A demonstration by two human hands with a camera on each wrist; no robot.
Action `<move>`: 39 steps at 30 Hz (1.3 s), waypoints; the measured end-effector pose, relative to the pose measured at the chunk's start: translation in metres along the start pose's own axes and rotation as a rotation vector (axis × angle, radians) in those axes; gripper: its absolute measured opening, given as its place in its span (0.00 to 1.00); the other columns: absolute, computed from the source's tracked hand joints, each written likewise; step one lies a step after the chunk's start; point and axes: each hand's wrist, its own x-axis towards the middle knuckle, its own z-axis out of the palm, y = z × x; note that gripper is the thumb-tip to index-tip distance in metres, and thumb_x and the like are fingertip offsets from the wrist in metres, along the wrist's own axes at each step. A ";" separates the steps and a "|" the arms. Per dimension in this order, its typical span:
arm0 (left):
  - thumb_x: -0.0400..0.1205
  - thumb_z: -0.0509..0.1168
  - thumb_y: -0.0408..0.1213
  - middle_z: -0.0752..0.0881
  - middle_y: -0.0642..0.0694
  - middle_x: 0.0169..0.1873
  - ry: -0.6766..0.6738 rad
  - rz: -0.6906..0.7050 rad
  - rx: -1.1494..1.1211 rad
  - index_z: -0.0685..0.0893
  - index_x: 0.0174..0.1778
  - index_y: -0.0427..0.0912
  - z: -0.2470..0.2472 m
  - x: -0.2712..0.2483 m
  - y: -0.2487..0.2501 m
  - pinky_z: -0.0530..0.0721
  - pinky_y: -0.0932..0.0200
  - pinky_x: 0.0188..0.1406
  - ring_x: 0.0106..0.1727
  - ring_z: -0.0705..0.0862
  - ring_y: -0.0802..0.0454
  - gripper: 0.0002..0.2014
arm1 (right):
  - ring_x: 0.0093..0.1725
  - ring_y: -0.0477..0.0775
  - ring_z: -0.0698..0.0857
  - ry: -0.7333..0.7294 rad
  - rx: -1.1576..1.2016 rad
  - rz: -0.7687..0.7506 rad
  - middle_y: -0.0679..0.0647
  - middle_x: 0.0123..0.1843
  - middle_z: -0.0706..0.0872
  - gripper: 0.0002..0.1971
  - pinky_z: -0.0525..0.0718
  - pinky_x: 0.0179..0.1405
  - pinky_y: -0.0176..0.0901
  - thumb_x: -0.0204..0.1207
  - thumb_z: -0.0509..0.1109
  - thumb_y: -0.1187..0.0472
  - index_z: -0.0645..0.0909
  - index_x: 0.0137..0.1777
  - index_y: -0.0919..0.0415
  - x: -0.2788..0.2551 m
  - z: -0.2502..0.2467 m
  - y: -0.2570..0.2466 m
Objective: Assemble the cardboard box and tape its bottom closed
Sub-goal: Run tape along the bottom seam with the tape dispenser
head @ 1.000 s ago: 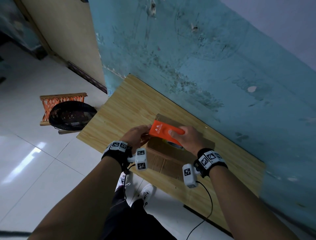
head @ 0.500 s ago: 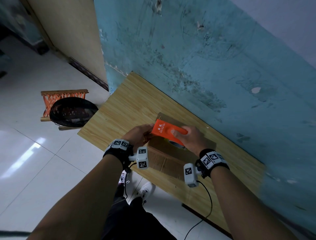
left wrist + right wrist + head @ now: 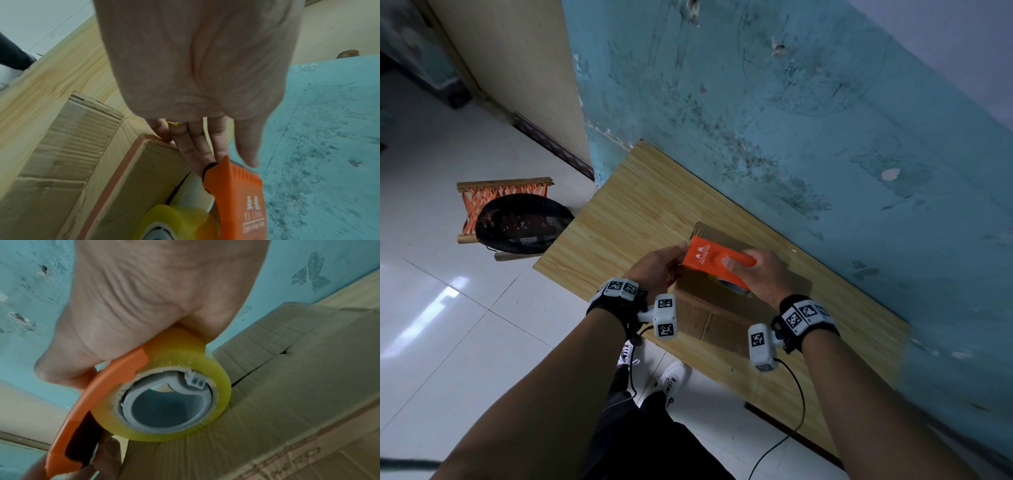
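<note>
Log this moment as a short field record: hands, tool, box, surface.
right hand: grips the orange tape dispenser
left hand: fingers at the dispenser's front end, by the box edge
tape roll: clear yellowish, resting on the box
cardboard box: flaps folded shut, seam visible
table: wooden, against a blue wall

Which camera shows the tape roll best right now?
The right wrist view: the yellowish tape roll faces the lens, grey core visible, against the cardboard box. The left wrist view catches only its top edge at the frame bottom. In the head view, the orange dispenser and right hand hide most of it.
</note>
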 end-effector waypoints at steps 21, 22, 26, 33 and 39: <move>0.86 0.69 0.34 0.91 0.45 0.47 0.234 0.290 0.120 0.88 0.41 0.44 0.001 0.010 -0.008 0.85 0.46 0.63 0.57 0.88 0.45 0.08 | 0.35 0.51 0.91 -0.005 -0.062 0.049 0.51 0.39 0.89 0.23 0.83 0.25 0.34 0.76 0.72 0.32 0.84 0.49 0.54 0.008 0.000 0.002; 0.87 0.69 0.34 0.91 0.44 0.48 0.245 0.292 0.121 0.88 0.41 0.43 0.001 0.010 -0.008 0.86 0.46 0.63 0.57 0.88 0.45 0.08 | 0.34 0.50 0.90 -0.010 -0.052 0.049 0.51 0.39 0.88 0.25 0.82 0.24 0.33 0.74 0.71 0.30 0.84 0.48 0.54 0.007 0.000 0.001; 0.88 0.67 0.36 0.91 0.45 0.45 0.232 0.297 0.137 0.87 0.44 0.42 -0.001 0.011 -0.010 0.87 0.44 0.64 0.54 0.88 0.45 0.08 | 0.33 0.49 0.89 -0.022 -0.050 0.045 0.52 0.38 0.88 0.29 0.82 0.24 0.34 0.69 0.69 0.25 0.83 0.47 0.53 0.006 0.000 -0.002; 0.88 0.67 0.37 0.88 0.44 0.41 0.139 0.281 0.076 0.81 0.41 0.41 -0.001 0.015 -0.009 0.86 0.54 0.49 0.47 0.87 0.48 0.10 | 0.34 0.51 0.90 -0.032 -0.066 0.052 0.52 0.39 0.89 0.18 0.84 0.27 0.37 0.82 0.74 0.37 0.83 0.47 0.53 0.008 -0.002 -0.003; 0.91 0.62 0.35 0.84 0.43 0.38 0.167 0.211 0.082 0.80 0.42 0.38 -0.004 0.022 -0.008 0.84 0.56 0.44 0.40 0.84 0.49 0.11 | 0.30 0.49 0.87 -0.042 -0.066 0.044 0.52 0.35 0.87 0.28 0.84 0.26 0.36 0.74 0.71 0.29 0.84 0.45 0.57 0.006 -0.004 -0.007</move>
